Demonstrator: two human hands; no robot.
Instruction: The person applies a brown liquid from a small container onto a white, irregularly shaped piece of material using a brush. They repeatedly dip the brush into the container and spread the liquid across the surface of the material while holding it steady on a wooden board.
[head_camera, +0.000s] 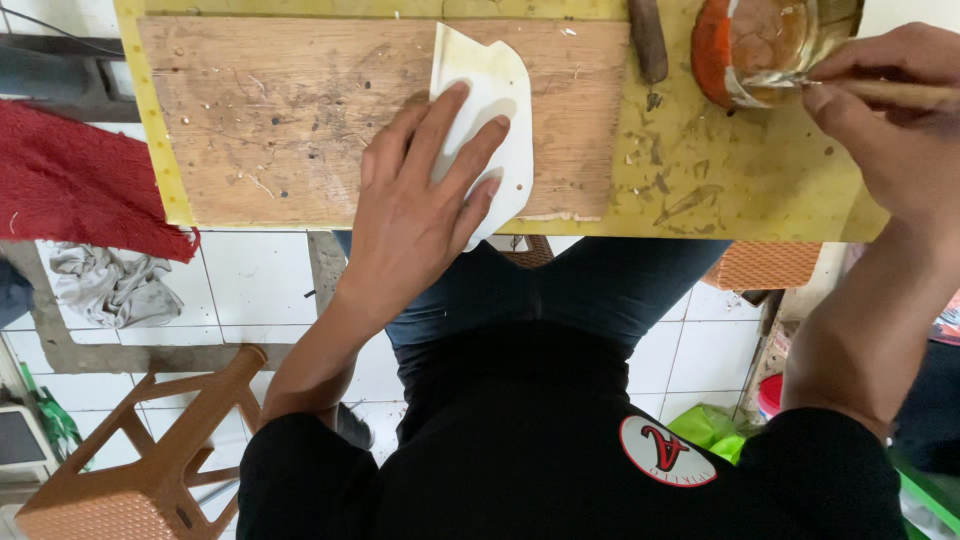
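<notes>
A pale, curved flat piece (487, 120) is pinned to the wooden board (300, 120) on the yellow worktop (740, 190) by the left hand (420, 210), fingers spread flat. At two o'clock, a thin stick (900, 92) is pinched by the right hand (890, 120) at a glass jar (770, 45). Loading adhesive seems in hand; spreading calls for a steady hold.

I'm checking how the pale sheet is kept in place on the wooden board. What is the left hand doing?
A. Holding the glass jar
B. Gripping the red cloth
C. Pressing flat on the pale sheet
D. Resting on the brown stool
C: the left hand lies palm-down with spread fingers on the pale sheet atop the wooden board, while the right hand holds a thin stick at the glass jar.
</notes>
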